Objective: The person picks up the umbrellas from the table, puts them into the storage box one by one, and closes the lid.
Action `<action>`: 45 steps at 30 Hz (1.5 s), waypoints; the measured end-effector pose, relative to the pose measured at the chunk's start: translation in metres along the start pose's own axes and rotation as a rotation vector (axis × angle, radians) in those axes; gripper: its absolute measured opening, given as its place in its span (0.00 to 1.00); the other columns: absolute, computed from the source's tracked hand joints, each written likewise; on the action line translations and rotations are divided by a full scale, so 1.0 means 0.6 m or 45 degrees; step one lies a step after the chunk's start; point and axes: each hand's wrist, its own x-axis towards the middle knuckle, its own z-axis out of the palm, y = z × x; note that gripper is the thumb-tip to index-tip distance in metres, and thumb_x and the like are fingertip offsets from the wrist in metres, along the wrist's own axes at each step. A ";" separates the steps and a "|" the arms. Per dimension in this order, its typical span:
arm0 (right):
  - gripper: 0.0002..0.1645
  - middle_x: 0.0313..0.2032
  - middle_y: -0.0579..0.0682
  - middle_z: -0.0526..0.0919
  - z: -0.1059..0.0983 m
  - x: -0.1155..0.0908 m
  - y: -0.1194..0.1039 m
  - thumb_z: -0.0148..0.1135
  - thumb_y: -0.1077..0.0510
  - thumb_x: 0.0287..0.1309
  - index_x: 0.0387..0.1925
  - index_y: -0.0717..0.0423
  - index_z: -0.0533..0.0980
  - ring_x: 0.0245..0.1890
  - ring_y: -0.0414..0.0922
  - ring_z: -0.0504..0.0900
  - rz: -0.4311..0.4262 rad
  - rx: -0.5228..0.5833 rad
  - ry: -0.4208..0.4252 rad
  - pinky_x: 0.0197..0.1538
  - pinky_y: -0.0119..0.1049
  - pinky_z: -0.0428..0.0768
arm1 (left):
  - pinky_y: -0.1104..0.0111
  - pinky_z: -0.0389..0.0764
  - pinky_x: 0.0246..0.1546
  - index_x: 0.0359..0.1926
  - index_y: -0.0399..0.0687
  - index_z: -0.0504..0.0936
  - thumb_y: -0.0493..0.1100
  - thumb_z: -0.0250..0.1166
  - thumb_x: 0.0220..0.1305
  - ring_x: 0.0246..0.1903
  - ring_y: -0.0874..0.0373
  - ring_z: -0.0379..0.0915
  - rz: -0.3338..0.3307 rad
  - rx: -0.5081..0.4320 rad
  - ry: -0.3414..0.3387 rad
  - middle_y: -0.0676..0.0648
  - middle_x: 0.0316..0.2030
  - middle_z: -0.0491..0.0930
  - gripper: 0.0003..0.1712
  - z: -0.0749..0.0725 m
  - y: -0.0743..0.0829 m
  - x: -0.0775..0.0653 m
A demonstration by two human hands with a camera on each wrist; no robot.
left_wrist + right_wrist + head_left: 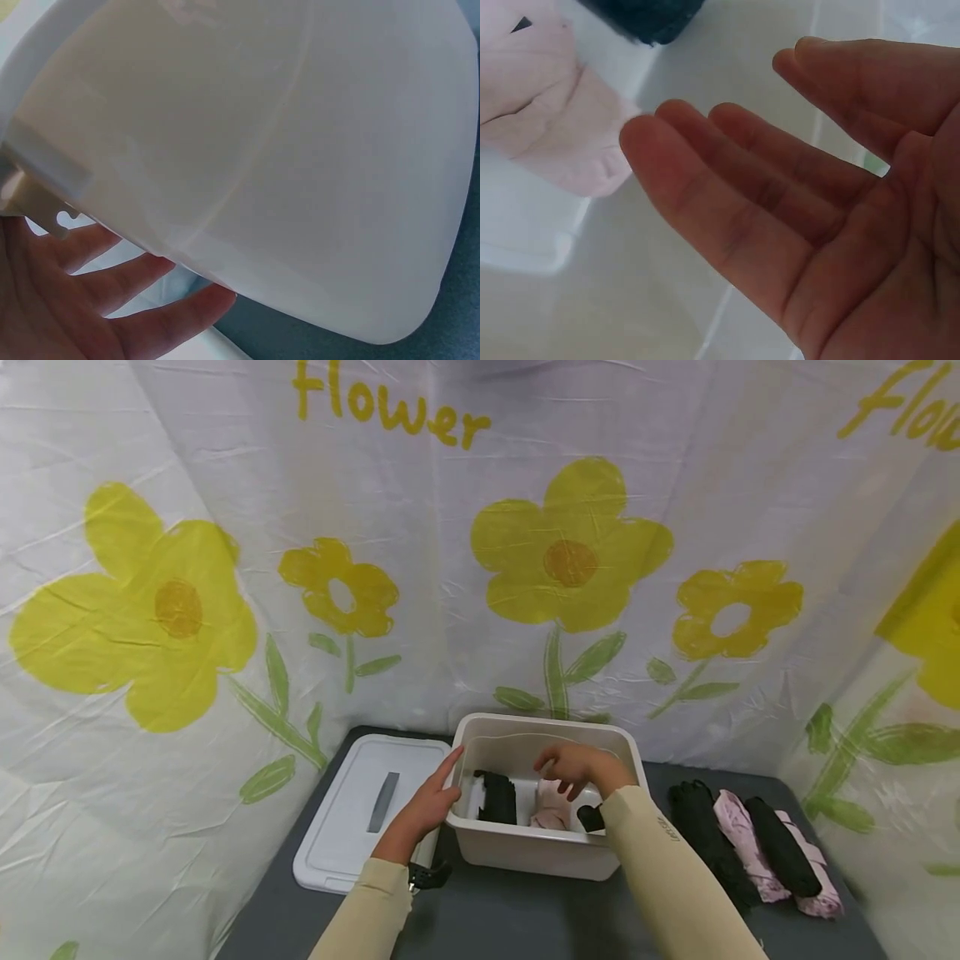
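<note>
A white plastic storage box stands uncovered on the table. Inside it lie a black cloth roll on the left, a pink cloth roll in the middle and a partly hidden dark roll on the right. My left hand rests against the box's left side, its fingers extended along the outer wall. Over the pink roll, within the box, is my right hand. Its fingers are spread loosely with nothing between them, apart from the thumb.
A white lid with a grey handle lies left of the box. To the right, black rolls and pink rolls lie side by side on the dark grey table. A flower-printed curtain hangs behind.
</note>
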 end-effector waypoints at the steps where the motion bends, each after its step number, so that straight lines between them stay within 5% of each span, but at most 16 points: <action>1: 0.22 0.53 0.62 0.78 -0.002 -0.004 -0.003 0.49 0.64 0.65 0.59 0.59 0.74 0.43 0.56 0.82 -0.020 -0.034 0.006 0.41 0.48 0.83 | 0.40 0.60 0.63 0.76 0.63 0.52 0.35 0.48 0.60 0.71 0.40 0.52 0.000 0.002 0.002 0.41 0.75 0.52 0.43 0.000 0.001 0.000; 8: 0.20 0.45 0.55 0.82 -0.014 -0.040 -0.017 0.51 0.62 0.65 0.57 0.54 0.76 0.37 0.50 0.82 -0.167 -0.271 0.075 0.34 0.38 0.78 | 0.39 0.59 0.63 0.76 0.64 0.51 0.34 0.48 0.61 0.71 0.40 0.50 -0.009 -0.001 -0.008 0.41 0.75 0.51 0.43 0.000 0.006 -0.001; 16: 0.20 0.53 0.59 0.81 -0.021 -0.080 -0.004 0.54 0.58 0.65 0.58 0.51 0.75 0.50 0.52 0.81 -0.233 -0.441 0.162 0.50 0.48 0.78 | 0.39 0.58 0.63 0.76 0.63 0.51 0.34 0.48 0.60 0.72 0.40 0.50 -0.017 -0.006 -0.006 0.42 0.75 0.50 0.43 0.002 0.000 0.001; 28: 0.20 0.54 0.58 0.80 -0.034 -0.146 0.038 0.52 0.55 0.68 0.59 0.52 0.74 0.52 0.56 0.80 -0.322 -0.398 0.348 0.48 0.49 0.79 | 0.39 0.62 0.61 0.76 0.63 0.50 0.34 0.48 0.60 0.70 0.40 0.53 -0.006 -0.004 -0.024 0.42 0.75 0.51 0.44 0.001 -0.007 0.006; 45: 0.22 0.56 0.61 0.79 -0.059 -0.217 0.118 0.55 0.55 0.66 0.59 0.56 0.74 0.52 0.58 0.80 -0.260 -0.379 0.621 0.48 0.52 0.78 | 0.42 0.62 0.61 0.76 0.68 0.49 0.34 0.47 0.60 0.69 0.42 0.53 -0.050 0.003 -0.053 0.43 0.76 0.49 0.45 -0.004 -0.002 0.013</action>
